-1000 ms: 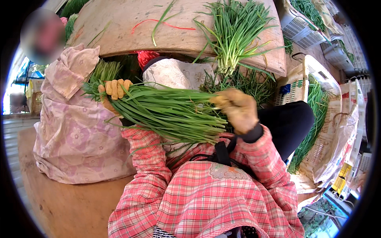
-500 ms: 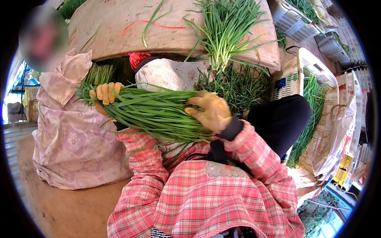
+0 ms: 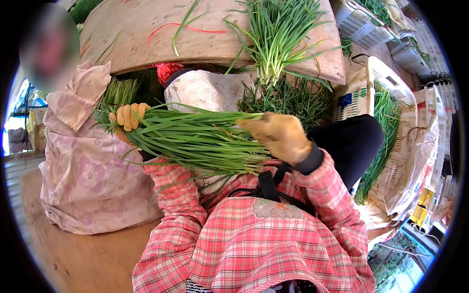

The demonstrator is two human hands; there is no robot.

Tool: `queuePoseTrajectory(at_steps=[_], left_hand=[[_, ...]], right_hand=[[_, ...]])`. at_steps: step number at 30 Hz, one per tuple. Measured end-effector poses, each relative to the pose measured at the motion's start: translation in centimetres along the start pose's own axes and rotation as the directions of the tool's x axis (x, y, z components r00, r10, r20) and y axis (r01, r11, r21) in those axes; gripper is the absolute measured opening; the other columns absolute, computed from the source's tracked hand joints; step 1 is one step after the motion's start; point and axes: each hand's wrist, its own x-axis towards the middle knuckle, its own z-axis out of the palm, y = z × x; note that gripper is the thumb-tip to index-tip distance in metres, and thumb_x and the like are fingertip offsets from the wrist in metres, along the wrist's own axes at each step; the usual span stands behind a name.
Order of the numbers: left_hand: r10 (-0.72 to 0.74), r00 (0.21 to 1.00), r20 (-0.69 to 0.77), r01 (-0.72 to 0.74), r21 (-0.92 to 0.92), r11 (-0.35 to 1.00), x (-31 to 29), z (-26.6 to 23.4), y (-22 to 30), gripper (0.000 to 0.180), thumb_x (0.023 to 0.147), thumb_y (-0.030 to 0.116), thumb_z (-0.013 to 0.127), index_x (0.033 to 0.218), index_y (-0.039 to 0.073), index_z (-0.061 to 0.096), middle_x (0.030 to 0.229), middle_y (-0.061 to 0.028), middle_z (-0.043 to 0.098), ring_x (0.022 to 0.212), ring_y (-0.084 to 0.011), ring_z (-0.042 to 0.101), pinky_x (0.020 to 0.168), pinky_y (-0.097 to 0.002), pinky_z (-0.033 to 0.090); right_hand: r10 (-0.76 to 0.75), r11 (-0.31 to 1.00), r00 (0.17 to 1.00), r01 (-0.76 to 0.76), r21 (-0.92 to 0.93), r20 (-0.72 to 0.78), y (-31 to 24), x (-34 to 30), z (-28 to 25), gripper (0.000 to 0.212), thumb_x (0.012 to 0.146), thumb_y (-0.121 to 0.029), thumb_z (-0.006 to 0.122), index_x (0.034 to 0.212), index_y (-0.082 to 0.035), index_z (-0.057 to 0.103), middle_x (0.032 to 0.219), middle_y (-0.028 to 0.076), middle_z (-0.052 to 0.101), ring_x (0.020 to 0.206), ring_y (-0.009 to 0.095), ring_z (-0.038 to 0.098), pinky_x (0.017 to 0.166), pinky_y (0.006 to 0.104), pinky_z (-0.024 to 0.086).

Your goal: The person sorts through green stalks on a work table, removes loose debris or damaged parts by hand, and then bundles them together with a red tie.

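A thick bunch of garlic chives (image 3: pixel 195 139) lies across my lap, leaf tips to the left and pale stem ends to the right. My left hand (image 3: pixel 129 118), in a tan glove, is wrapped round the leafy end. My gloved right hand (image 3: pixel 281 136) is at the upper edge of the stem end. Its fingers are pressed together and blurred by motion; what they pinch there cannot be made out. A second pile of chives (image 3: pixel 278 39) rests on the wooden board in front, stems toward me.
The wooden board (image 3: pixel 132 34) holds a red strip (image 3: pixel 205 31) and stray leaves. Loose green trimmings (image 3: pixel 298 105) lie below its edge. A white crate (image 3: pixel 383 73) of chives stands right. Flowered cloth (image 3: pixel 93 180) covers something at left, near another person (image 3: pixel 49 53).
My right hand has moved right along the bunch toward the stem ends, its fingers drawing together. My left hand keeps its hold in nearly the same place.
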Motion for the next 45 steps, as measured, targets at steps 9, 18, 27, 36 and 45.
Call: queuePoseTrajectory(at_steps=[9,18,27,36,45], left_hand=[[0.0,1.0,-0.025,0.001,0.044,0.999,-0.4,-0.3,0.9,0.039,0.095,0.028,0.034,0.058,0.019,0.037,0.049,0.0088,0.041,0.045,-0.004,0.035,0.057,-0.0231,0.031],[0.067,0.983,-0.173,-0.07,-0.015,0.997,-1.6,-2.2,0.9,0.04,0.094,0.025,0.035,0.054,0.02,0.038,0.049,0.0103,0.042,0.045,-0.004,0.034,0.055,-0.0225,0.028],[0.092,0.977,-0.192,-0.11,-0.083,0.99,-1.7,-1.8,1.1,0.041,0.093,0.025,0.038,0.053,0.019,0.038,0.049,0.0097,0.041,0.048,-0.0053,0.032,0.055,-0.0233,0.028],[0.044,0.993,-0.108,-0.052,-0.077,0.996,-1.9,-3.3,1.3,0.041,0.094,0.026,0.037,0.053,0.019,0.038,0.051,0.009,0.045,0.048,-0.0048,0.036,0.053,-0.023,0.03],[0.069,0.915,0.398,0.009,-0.191,0.982,0.9,-4.1,1.1,0.045,0.095,0.026,0.032,0.058,0.016,0.055,0.051,0.0045,0.058,0.042,-0.0093,0.048,0.054,-0.0215,0.042]], right_hand=[[0.204,0.933,0.949,-0.114,0.342,-0.239,1.1,0.5,2.7,0.013,0.07,-0.004,0.063,0.083,-0.007,0.064,0.075,0.009,0.061,0.067,0.024,0.06,0.06,0.03,0.049],[0.858,0.444,0.43,-0.347,0.826,-0.281,5.8,-10.1,-3.2,0.016,0.085,-0.012,0.06,0.095,0.0,0.061,0.075,0.005,0.064,0.054,0.008,0.05,0.049,0.0214,0.04],[0.591,0.571,0.765,-0.621,0.537,0.257,3.6,-4.5,1.5,0.032,0.081,-0.033,0.066,0.085,-0.002,0.067,0.071,0.01,0.065,0.06,0.017,0.059,0.058,0.0308,0.047],[0.553,0.147,0.729,-0.563,0.813,0.405,2.6,-3.6,2.4,0.018,0.079,-0.013,0.059,0.082,0.004,0.065,0.075,0.006,0.065,0.057,0.007,0.048,0.052,0.0198,0.035],[0.56,0.824,0.827,-0.563,0.064,0.055,4.1,-7.1,-3.5,0.041,0.078,-0.027,0.067,0.106,0.002,0.059,0.086,0.016,0.065,0.074,0.026,0.062,0.066,0.0323,0.049]])
